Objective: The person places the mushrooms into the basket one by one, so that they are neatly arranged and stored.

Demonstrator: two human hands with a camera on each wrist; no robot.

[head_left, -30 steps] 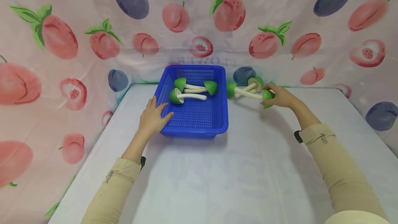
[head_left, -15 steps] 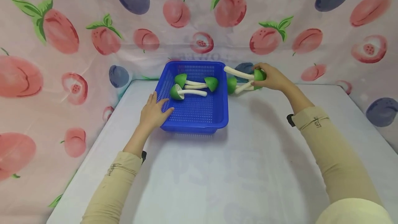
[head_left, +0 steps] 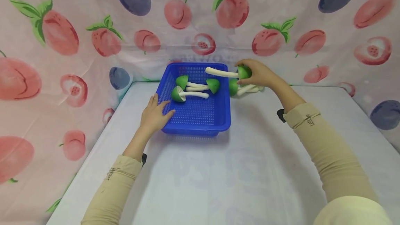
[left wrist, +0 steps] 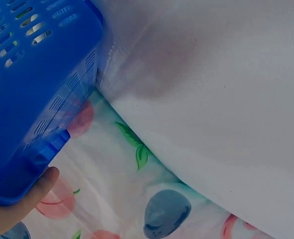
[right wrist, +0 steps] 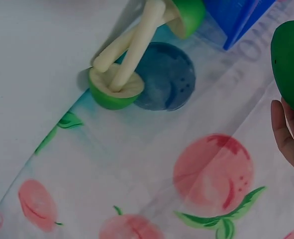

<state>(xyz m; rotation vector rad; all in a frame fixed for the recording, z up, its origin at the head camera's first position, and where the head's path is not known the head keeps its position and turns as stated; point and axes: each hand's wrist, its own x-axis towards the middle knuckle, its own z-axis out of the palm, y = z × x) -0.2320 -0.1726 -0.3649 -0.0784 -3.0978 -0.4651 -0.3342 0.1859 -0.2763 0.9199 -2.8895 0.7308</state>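
Observation:
My right hand [head_left: 259, 74] grips a toy mushroom [head_left: 223, 73] by its green cap, and the white stem points left over the basket's right rim. In the right wrist view, fingertips meet the underside of that green cap [right wrist: 291, 64]. A blue perforated plastic basket [head_left: 225, 121] stands at the back of the table with several similar mushrooms [head_left: 195, 94] lying inside. At its left rim is my left hand [head_left: 153, 115], thumb and index finger over the inside. One finger [left wrist: 45, 184] shows outside under the rim in the left wrist view.
Right of the basket lie more green-capped mushrooms [head_left: 247, 89], stems crossed, partly hidden below my right hand. A white-covered table [head_left: 250, 169] extends in front. Behind it rises a fruit-printed cloth [head_left: 200, 13].
My right hand has lifted the mushroom off the pile beside the basket and carried it left, its stem now over the basket. My left hand has stayed at the left rim.

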